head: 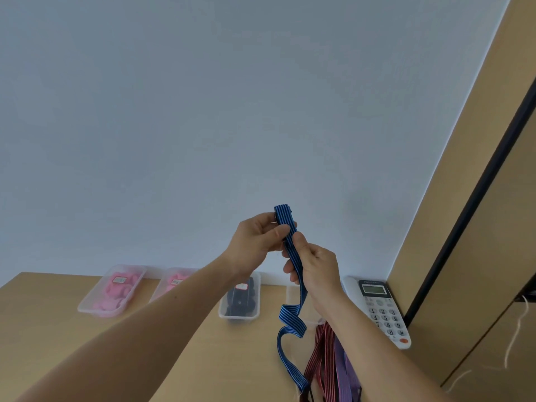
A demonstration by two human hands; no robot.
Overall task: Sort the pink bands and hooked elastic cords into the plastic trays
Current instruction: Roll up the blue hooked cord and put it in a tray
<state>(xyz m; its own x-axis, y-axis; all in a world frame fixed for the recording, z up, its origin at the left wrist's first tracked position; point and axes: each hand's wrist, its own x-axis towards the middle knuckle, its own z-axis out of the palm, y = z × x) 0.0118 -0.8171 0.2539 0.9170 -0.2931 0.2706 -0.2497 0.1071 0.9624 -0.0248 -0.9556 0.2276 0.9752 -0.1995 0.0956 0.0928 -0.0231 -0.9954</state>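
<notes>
Both hands are raised above the wooden table [58, 320], holding a blue striped elastic cord [290, 323]. My left hand [258, 239] grips its folded top end, and my right hand [313, 265] grips the strand just below. The rest of the cord hangs in loops down to the table. Red and purple striped cords [327, 361] lie under my right forearm. Two clear trays hold pink bands, one at the far left [111, 291] and one beside it [174, 281], partly hidden by my left arm. A third tray [240, 300] holds dark items.
A white desk phone [383, 309] sits at the table's right end against a brown cabinet [464, 227]. A pale wall stands behind the trays. A fourth clear tray [316, 322] shows partly behind my right wrist.
</notes>
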